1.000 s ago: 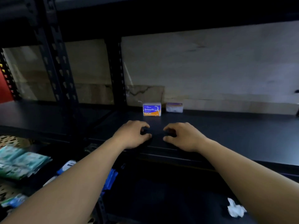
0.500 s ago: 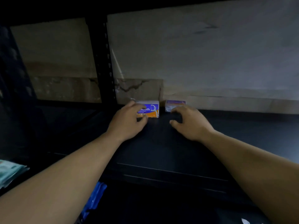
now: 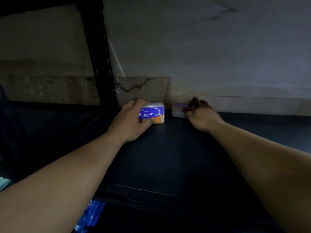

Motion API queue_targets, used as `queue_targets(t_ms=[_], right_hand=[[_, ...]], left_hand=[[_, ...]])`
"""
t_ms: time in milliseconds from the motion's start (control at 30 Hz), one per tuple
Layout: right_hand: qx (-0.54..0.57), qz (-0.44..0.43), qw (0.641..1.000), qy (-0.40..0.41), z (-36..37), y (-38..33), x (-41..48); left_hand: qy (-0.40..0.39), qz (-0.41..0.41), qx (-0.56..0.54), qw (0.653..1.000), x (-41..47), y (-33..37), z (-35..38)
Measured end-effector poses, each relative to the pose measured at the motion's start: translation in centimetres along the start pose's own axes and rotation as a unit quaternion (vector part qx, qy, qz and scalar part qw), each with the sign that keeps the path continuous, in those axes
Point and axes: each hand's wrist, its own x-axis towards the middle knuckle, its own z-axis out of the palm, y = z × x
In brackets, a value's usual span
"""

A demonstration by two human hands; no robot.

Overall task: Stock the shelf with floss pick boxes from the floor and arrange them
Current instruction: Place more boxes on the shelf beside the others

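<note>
Two floss pick boxes stand at the back of the dark shelf board [image 3: 168, 157], against the wall. The left box [image 3: 154, 114] is blue and orange with "Smooth" printed on it; my left hand [image 3: 129, 121] grips it from its left side, fingers over the top and thumb under the front. The right box [image 3: 177, 110] is pale with a purple top; my right hand [image 3: 200, 113] has its fingers closed on that box's right end, hiding part of it. A small gap separates the two boxes.
A black perforated upright [image 3: 99, 52] rises left of the boxes. A stained, cracked wall [image 3: 218, 56] backs the shelf. Blue packets [image 3: 91, 216] lie below the shelf's front edge, and a teal packet [image 3: 3, 183] shows at the far left.
Both hands have moved from the shelf's front edge to the back and closed on the two boxes. The view has moved closer to the shelf.
</note>
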Motion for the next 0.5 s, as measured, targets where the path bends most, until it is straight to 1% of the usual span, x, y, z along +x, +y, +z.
queue_targets(t_ms=[100,233,367,433,500], right_hand=[[0.088,0.003,0.996,0.008,-0.3,0.2,-0.2],[0.205,0.025,0.978,0.015,-0.8,0.8,-0.6],[0.262,0.0,0.965,0.008,-1.2,1.1,-1.3],[0.269,-0.014,0.963,0.018,-1.3,1.1,-1.7],[0.252,-0.03,0.967,0.028,-1.3,1.0,-1.9]], left_hand=[[0.002,-0.011,-0.03,0.999,-0.2,0.4,-0.4],[-0.002,-0.01,-0.037,0.999,-0.3,0.1,-0.3],[-0.018,0.003,-0.024,1.0,-0.1,-0.4,0.0],[-0.019,0.005,-0.031,0.999,-0.1,-0.6,0.2],[-0.023,-0.001,-0.035,0.999,-0.2,-0.6,0.2]])
